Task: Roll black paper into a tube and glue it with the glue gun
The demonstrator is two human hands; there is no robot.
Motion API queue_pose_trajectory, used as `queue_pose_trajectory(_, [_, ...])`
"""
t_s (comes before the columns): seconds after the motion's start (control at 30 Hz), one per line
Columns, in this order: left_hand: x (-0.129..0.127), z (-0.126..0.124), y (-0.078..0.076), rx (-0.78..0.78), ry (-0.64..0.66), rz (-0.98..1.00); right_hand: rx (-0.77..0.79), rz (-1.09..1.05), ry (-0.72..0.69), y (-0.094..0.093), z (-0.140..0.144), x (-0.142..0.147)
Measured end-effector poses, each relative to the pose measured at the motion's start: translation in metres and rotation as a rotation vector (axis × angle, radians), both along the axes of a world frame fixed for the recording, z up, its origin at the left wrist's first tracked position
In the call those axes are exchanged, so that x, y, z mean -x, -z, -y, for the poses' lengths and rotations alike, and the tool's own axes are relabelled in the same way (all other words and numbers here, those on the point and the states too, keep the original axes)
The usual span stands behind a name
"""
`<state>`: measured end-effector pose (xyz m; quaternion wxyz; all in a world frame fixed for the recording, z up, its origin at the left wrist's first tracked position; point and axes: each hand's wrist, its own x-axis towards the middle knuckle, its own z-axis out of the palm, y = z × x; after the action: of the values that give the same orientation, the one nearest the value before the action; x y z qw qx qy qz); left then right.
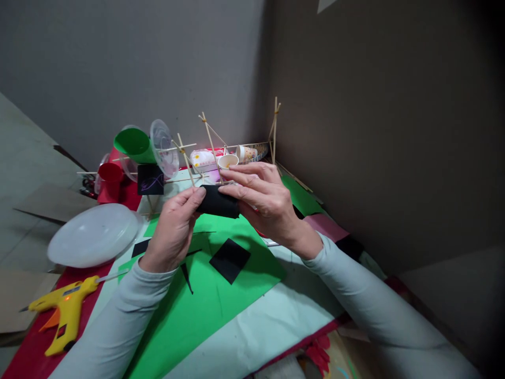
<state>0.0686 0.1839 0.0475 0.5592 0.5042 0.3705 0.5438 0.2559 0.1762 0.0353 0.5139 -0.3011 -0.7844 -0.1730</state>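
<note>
Head view: both hands on a black rolled piece, held above green paper.

Left hand (pixel 173 229) pinches the near end of the black roll (pixel 218 201), thumb tip pressed on its end; right hand (pixel 263 202) lies over the far end, fingers stretched along the top, thumb beneath. Roll is level, raised clear of the green sheet (pixel 221 300). A black square (pixel 230 259) lies flat on that sheet just below the hands, with black slivers beside it. Behind the hands stands a stick frame (pixel 209 152) bearing a green cup (pixel 134 145), a clear lid and paper cups (pixel 236 156). White plate (pixel 92 235) sits left; yellow glue gun (pixel 65 313) lies near the left sleeve on red paper.
</note>
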Motion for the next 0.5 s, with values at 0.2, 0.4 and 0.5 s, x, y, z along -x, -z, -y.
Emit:
queue_pose_trajectory(0.2, [-0.002, 0.000, 0.004, -0.015, 0.012, -0.012, -0.025, -0.045, 0.053, 0.008, -0.001, 0.005])
queue_pose_trajectory(0.4, [-0.001, 0.000, 0.013, -0.119, -0.044, -0.108, -0.042, -0.080, 0.077, 0.009, 0.003, 0.007])
queue_pose_trajectory(0.5, [0.001, 0.000, 0.016, -0.203, -0.153, -0.206, 0.019, -0.101, 0.065, 0.010, 0.003, 0.008])
